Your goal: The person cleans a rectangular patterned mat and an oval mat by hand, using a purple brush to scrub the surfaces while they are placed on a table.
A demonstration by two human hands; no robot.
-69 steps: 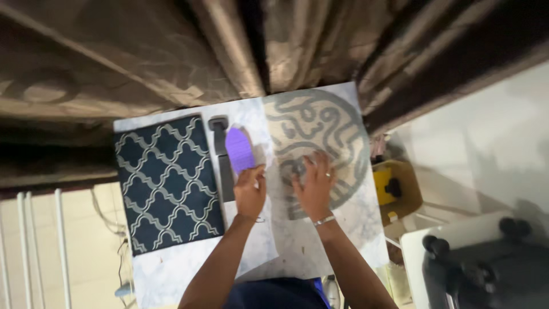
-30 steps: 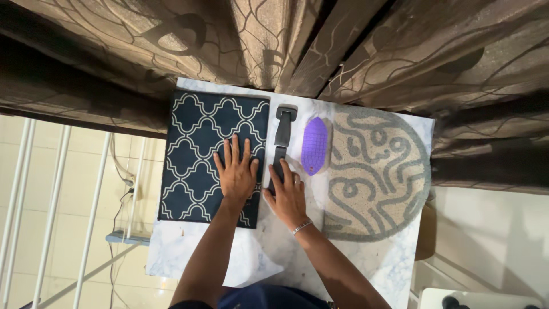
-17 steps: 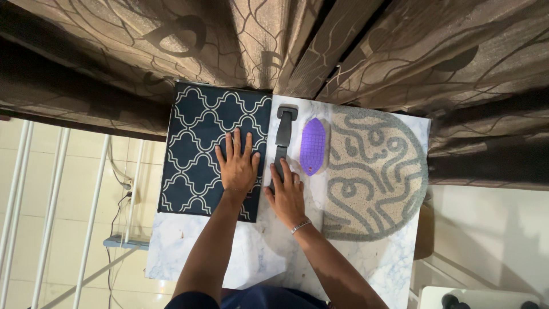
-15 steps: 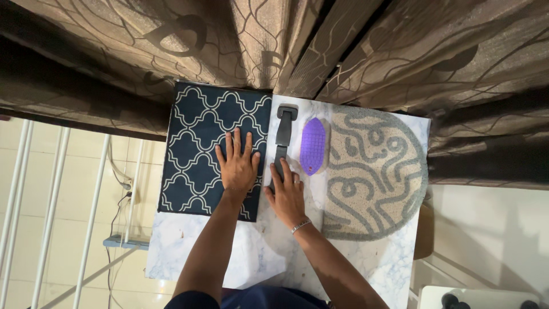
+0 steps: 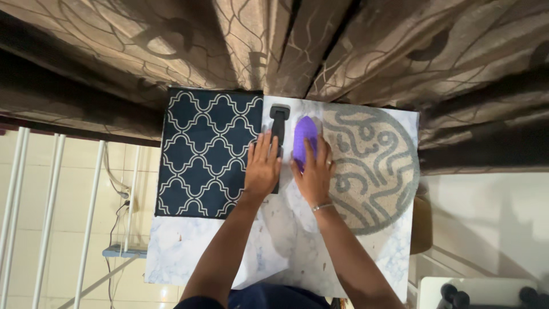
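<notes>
Arranging: I am lining up four things side by side on the marble-look tabletop (image 5: pixel 274 246), and both my hands are on the two middle ones.
Left hand: my left hand (image 5: pixel 262 169) lies flat with the fingers spread a little, over the lower part of the black handle tool (image 5: pixel 279 117) and the right edge of the navy patterned mat (image 5: pixel 200 151).
Right hand: my right hand (image 5: pixel 313 171) lies flat, fingers a little apart, pressing on the purple silicone pad (image 5: pixel 303 134); it grips nothing.
Done, as I judge: the navy mat lies square at the left, its far edge under the curtain (image 5: pixel 274 46); the black tool lies straight beside it; the half-round beige doormat (image 5: pixel 372 166) lies at the right.
Left to do, as I judge: the purple pad touches the doormat's edge and stands very close to the black tool, so its place looks not yet settled.
Surface: the top is white with grey-blue veins, bare in the near part.
Room: brown patterned curtains hang behind; white railing bars (image 5: pixel 51 217) over a tiled floor at the left; a white surface with dark round things at the lower right, too small to tell.
</notes>
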